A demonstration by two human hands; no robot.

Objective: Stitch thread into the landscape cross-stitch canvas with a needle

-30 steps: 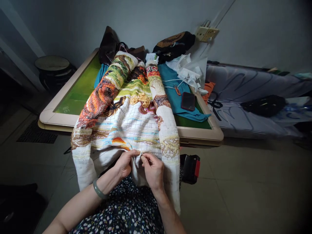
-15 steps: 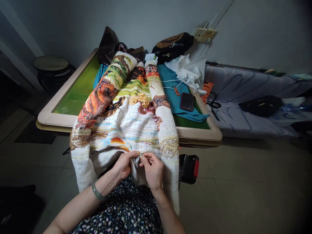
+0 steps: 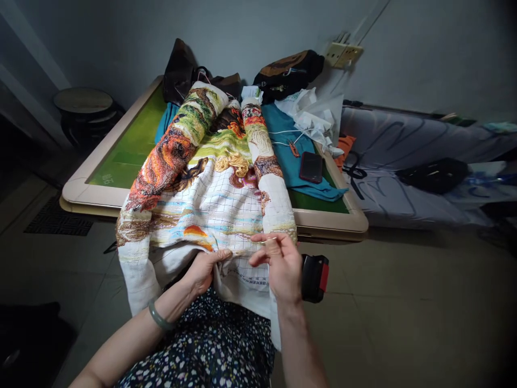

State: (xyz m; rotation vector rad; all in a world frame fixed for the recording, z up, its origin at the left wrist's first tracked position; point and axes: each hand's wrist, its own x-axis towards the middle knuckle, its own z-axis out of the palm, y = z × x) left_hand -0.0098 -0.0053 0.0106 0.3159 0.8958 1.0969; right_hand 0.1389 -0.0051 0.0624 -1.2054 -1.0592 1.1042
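Both hands at the cross-stitch cloth [image 3: 210,210], low centre of frame.
Left hand [image 3: 204,269] pinches the cloth's near edge; right hand [image 3: 280,264], just right of it, grips a needle [image 3: 269,241] between fingertips. Best drawn through smoothly, cloth kept taut.

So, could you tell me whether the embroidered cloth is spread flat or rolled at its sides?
Rolled at its sides: the embroidered cloth shows a gridded middle between two long rolls, draped from the table toward the lap.
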